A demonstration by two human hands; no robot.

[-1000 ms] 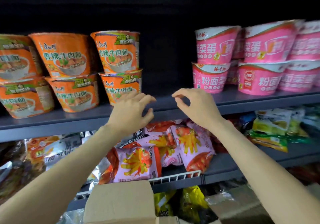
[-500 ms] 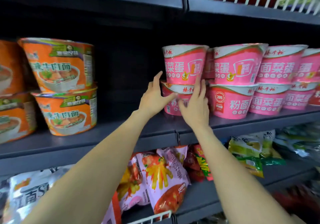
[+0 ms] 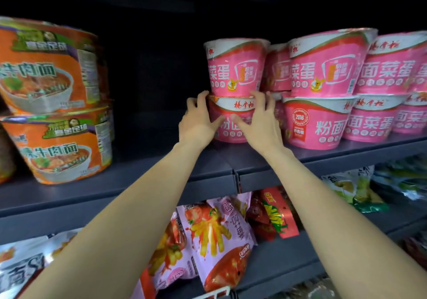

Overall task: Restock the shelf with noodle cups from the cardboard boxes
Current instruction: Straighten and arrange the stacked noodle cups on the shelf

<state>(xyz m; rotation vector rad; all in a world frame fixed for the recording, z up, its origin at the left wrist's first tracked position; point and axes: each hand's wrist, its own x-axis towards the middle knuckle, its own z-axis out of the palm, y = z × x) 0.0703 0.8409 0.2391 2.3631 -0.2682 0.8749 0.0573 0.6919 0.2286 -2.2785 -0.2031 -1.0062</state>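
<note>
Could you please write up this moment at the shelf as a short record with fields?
setting: store shelf with stacked noodle cups
left hand: curled round the left side of the lower pink cup
right hand: curled round that cup's right side
load above: upper pink cup sits on the held cup
right of it: more pink cups, two high
left: orange cups, two high, across a gap
shelf below: snack bags

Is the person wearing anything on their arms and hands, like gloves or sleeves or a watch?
No. The left hand and right hand are bare, with no gloves or rings that I can see. Both forearms are bare too: no sleeves, watch or bracelet shows as far as the picture reaches.
</note>
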